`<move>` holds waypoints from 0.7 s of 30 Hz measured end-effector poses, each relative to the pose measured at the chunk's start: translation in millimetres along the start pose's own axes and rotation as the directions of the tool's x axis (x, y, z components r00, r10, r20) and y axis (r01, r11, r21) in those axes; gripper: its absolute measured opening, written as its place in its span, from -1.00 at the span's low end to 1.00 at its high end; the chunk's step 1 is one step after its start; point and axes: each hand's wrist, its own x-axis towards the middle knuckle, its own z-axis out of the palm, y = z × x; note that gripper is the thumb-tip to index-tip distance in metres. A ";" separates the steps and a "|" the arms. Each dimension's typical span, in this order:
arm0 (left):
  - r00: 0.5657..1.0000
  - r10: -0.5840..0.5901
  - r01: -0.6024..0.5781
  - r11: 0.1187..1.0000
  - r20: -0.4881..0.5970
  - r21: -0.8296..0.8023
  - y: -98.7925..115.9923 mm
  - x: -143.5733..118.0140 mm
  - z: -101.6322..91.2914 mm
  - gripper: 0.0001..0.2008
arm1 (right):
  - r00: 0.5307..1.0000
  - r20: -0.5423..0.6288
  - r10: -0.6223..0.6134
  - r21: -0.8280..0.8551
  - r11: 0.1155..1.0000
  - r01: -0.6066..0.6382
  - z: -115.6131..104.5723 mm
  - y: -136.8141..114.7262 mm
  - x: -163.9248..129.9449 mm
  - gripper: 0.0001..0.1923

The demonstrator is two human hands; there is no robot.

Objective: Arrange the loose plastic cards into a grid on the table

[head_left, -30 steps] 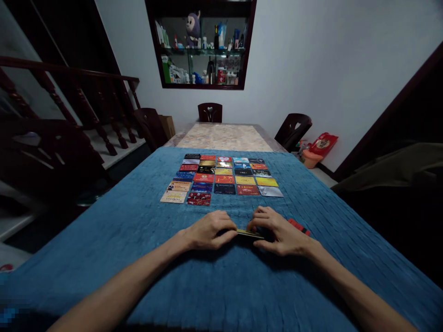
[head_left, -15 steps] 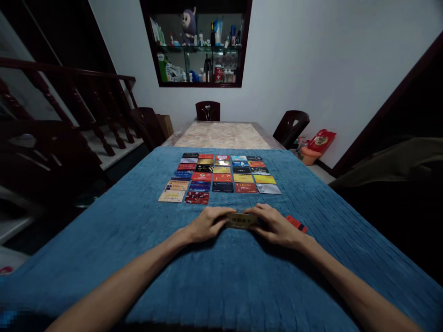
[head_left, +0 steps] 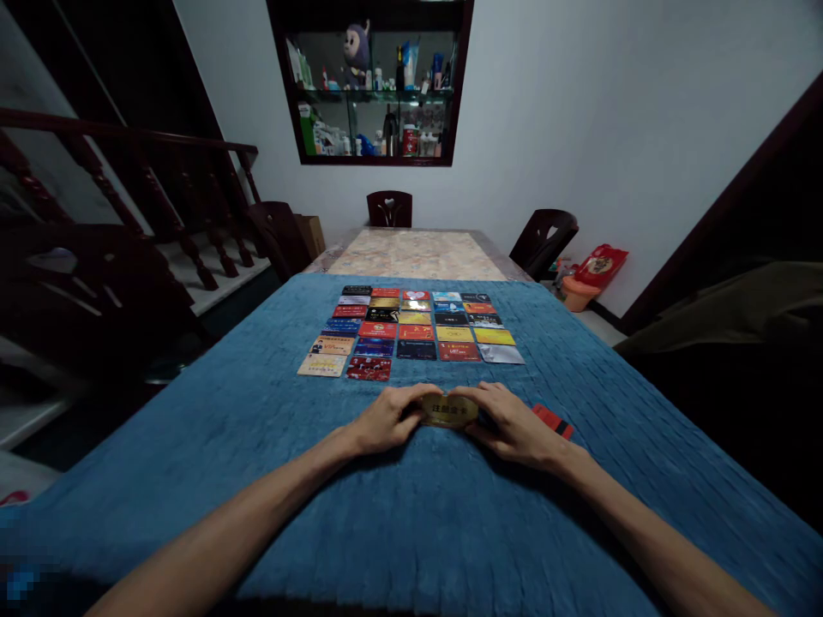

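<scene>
Two bare forearms reach in from 7 and 5 o'clock and meet just below the middle of the head view, wrists low over a blue cloth [head_left: 411, 531] that covers the table [head_left: 417, 253]. The left hand [head_left: 386, 420] and the right hand [head_left: 511, 422] are curled, fingers partly closed, and between them they pinch a gold card [head_left: 450, 410] by its short ends, its printed face tipped up toward the camera and its lower edge close to the cloth; whether it touches the cloth cannot be told. Just beside the right hand, at 3 o'clock from it, a red card [head_left: 553, 420] lies flat on the cloth. Toward 12 o'clock from the hands, well apart from them, a grid of cards [head_left: 411, 332] lies face up in neat rows, red, blue, yellow and black among them. Beyond the cloth the bare marbled tabletop runs on to dark wooden chairs [head_left: 389, 208] at the far end and far right. A glass-shelved wall cabinet [head_left: 373, 86] with bottles and a plush toy hangs at 12 o'clock on the white wall, a dark stair railing [head_left: 129, 171] climbs at 10 o'clock, and a red bag [head_left: 601, 266] sits on the floor at 2 o'clock.
</scene>
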 end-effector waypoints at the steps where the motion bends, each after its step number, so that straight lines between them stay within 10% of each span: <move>1: 1.000 -0.003 0.003 1.000 -0.001 -0.002 0.2 0.1 0.1 -0.55 | 1.000 -0.004 -0.006 -0.014 1.000 0.006 -0.1 -0.6 0.4 -0.53; 21: 0.993 -0.070 0.067 0.997 -0.093 -0.038 4.3 0.4 -1.1 -0.62 | 0.978 -0.176 -0.112 -0.348 0.937 0.045 5.2 -7.5 4.2 -0.59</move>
